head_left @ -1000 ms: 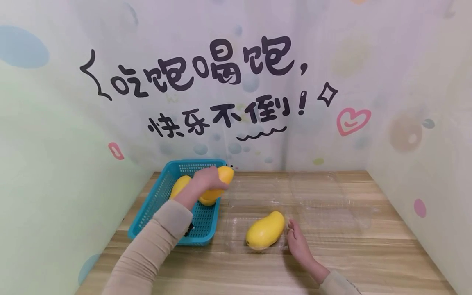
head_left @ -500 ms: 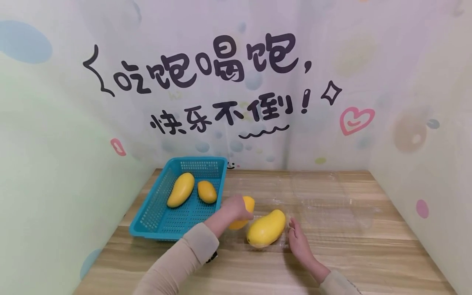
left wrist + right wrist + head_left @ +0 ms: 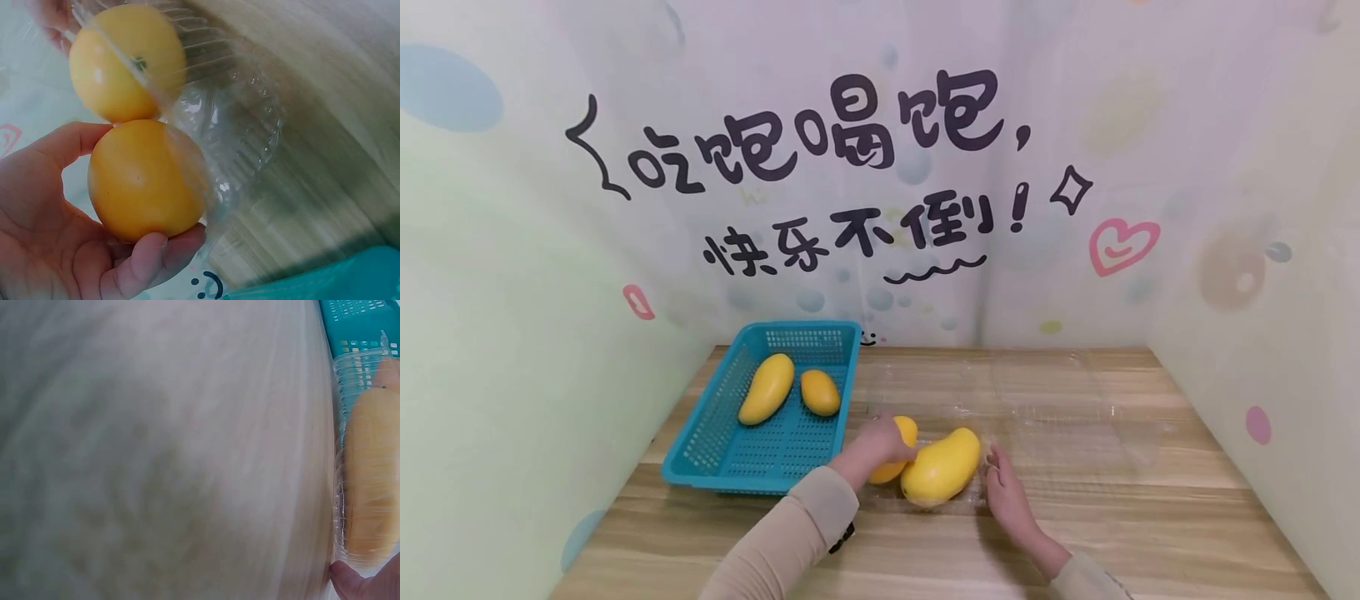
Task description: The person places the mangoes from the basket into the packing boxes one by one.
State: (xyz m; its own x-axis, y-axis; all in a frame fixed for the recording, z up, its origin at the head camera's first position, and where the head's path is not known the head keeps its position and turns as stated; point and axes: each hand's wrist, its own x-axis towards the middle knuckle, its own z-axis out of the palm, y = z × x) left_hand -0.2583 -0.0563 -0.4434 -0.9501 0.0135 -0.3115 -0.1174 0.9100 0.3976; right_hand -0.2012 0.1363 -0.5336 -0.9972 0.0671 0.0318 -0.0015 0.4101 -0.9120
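Observation:
My left hand (image 3: pixel 877 442) holds a yellow-orange mango (image 3: pixel 147 181) between thumb and fingers, down in a clear plastic clamshell box (image 3: pixel 256 134). Right beside it in the same box lies a larger yellow mango (image 3: pixel 942 467); the two meet in the left wrist view. My right hand (image 3: pixel 1009 496) stands at the box's right side, fingers extended, and its thumb (image 3: pixel 350 581) is at the box's edge in the right wrist view. Part of the held mango is hidden behind my left hand in the head view.
A blue perforated basket (image 3: pixel 737 482) stands to the left, with a long yellow mango (image 3: pixel 767 389) and a small orange one (image 3: pixel 820 392) inside. Another clear plastic box (image 3: pixel 1060 400) lies at the back right. A printed cloth wall (image 3: pixel 925 308) rises behind the table.
My left hand has carried the mango out of the basket, rightward and down into the clear box beside the larger mango. The right hand has stayed in place.

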